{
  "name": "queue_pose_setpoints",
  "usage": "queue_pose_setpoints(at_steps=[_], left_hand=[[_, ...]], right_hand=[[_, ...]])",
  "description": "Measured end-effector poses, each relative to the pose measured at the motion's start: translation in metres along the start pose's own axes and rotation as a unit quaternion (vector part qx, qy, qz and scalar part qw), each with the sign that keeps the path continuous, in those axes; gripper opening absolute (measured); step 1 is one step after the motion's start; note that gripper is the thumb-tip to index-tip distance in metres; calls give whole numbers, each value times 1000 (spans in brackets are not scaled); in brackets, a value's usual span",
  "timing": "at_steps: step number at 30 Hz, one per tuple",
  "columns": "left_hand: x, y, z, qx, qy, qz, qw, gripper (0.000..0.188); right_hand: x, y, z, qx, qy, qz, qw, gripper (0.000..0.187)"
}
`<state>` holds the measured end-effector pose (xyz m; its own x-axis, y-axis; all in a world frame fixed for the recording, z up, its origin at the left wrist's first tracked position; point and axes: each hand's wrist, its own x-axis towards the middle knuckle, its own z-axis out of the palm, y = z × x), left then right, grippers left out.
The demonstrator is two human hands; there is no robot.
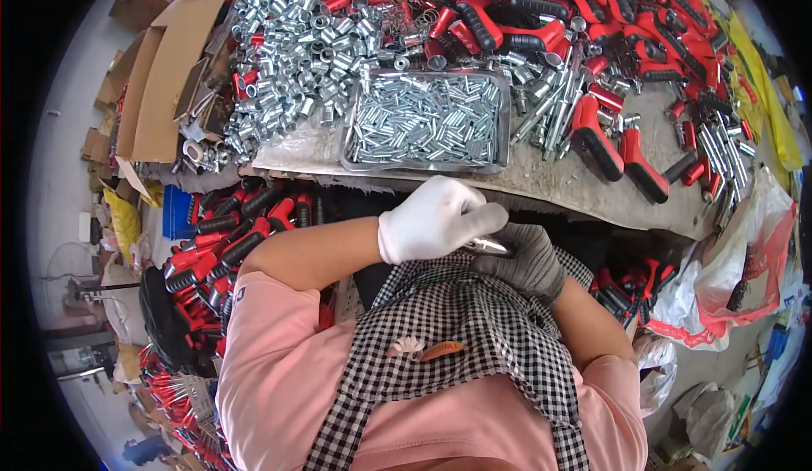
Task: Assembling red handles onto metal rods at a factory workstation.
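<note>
Gloved hands, white knit left (431, 220), grey right (526, 260), pinching shiny metal tube (488, 246)

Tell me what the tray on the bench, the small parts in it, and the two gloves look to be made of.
Tray: seemingly bare metal, going by its dull silver rim.
Small parts: likely plated steel; bright, shiny silver cylinders.
Left hand glove: white fabric, seemingly knit, matte.
Right hand glove: grey, matte, possibly coated knit; it holds a small shiny metal piece.
</note>
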<state>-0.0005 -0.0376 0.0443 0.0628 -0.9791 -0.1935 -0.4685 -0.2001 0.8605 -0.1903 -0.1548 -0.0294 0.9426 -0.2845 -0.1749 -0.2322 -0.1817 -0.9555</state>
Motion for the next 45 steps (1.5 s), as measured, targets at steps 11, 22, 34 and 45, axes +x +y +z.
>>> queue_pose_setpoints(at_steps=[11,22,34,45], left_hand=[[101,-36,-63,401,221,-104,883,28],[97,-38,-62,494,136,-78,855,27],[27,-10,-67,205,313,115,920,12],[-30,19,33,-17,230,122,965,17]], right_hand=[[-10,-17,-30,-18,113,15,993,40],[-22,-24,-20,-86,134,-5,987,42],[-33,-22,-15,97,68,38,992,47],[-30,-48,14,-57,87,-70,992,46]])
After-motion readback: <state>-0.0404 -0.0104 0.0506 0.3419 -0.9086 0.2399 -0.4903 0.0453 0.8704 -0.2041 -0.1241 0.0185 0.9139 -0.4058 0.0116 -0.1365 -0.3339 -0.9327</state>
